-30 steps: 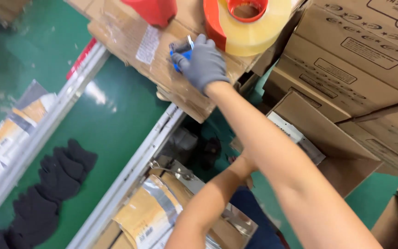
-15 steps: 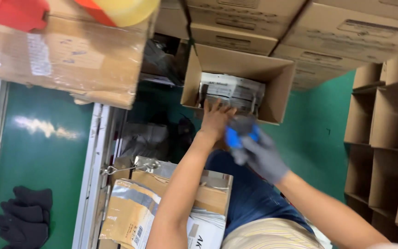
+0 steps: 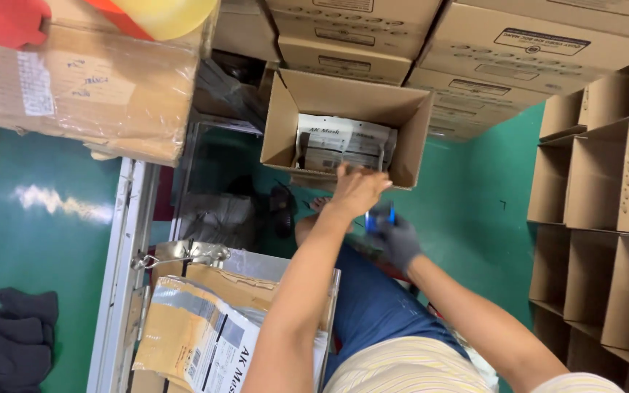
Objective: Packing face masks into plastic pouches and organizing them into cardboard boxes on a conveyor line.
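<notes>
Our bare left hand (image 3: 358, 191) reaches open toward the packets (image 3: 343, 149) in the open carton (image 3: 409, 124); our gloved right hand (image 3: 396, 236) grips a blue tool (image 3: 378, 217) (sharp, perhaps), which could nick a packet.

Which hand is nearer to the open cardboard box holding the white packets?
Left. The bare left hand reaches to the front edge of the open cardboard box, by the white packets. The gloved right hand, holding a blue object, sits lower, apart from the box.
</notes>
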